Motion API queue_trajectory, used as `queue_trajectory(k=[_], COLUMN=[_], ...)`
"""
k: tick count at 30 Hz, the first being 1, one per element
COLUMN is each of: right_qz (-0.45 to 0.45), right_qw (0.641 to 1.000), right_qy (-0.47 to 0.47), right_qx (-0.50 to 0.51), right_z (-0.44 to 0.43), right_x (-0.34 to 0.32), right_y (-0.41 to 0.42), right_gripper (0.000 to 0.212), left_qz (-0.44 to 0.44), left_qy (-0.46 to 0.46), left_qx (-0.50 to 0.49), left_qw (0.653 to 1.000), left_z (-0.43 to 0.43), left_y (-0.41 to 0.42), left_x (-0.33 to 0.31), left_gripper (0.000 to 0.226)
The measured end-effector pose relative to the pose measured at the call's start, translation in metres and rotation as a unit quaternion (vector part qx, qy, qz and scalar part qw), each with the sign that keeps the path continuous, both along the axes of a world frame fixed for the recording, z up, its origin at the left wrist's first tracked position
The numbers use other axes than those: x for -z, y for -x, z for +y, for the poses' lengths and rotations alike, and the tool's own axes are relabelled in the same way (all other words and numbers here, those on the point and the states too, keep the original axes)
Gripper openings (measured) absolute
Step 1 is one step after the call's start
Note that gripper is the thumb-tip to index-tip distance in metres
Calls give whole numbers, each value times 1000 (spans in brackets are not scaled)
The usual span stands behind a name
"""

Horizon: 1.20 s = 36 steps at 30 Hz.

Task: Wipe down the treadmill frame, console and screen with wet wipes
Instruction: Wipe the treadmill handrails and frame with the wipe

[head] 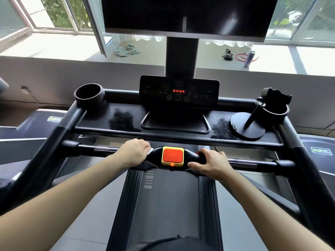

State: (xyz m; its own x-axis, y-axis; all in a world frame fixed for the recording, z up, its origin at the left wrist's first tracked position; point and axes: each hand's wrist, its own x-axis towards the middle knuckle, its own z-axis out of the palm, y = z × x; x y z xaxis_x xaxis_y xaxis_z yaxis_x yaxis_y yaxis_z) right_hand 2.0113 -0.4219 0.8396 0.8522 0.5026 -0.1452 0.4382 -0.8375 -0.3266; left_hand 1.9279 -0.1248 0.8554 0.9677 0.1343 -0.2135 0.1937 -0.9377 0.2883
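Our left hand (135,152) is clamped around the wet wipe (150,151), pressed to the handlebar (84,147) just left of the orange stop button (172,155). A stroke running too far right could, we judge, press that button or push moisture into it. Both forearms reach forward, our right hand (213,163) curled round the right end of the button housing (191,155).
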Motion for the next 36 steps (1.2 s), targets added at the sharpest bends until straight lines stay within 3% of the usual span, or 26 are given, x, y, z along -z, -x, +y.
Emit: queue_trajectory(k=[7,14,21,24,29,33,36], right_qz=[8,34,107,102,87,91,85], right_qw=[1000,999,993,994,996,995,996], right_qy=[9,2,-34,-24,-16,-19,-20], right_qx=[0,4,39,33,23,20,20], right_z=[2,0,0,1,0,-1,-1], right_x=[-3,-3,-5,-5,-5,-3,-5], right_y=[1,-1,-9,-10,-9,-9,-9], right_gripper=[62,61,60,62,56,57,60], left_qz=[-59,-11,-30,-41,-48,-48,-48], left_qy=[5,-7,37,0,40,9,34], left_qx=[65,138,219,175,116,85,27], left_qw=[996,990,975,984,991,995,998], left_z=[-81,-137,-129,-113,-98,-80,-66], left_y=[-36,-54,-41,-39,-36,-36,-37], left_x=[2,-4,-3,-8,-3,2,0], left_gripper=[35,31,21,19,22,36,31])
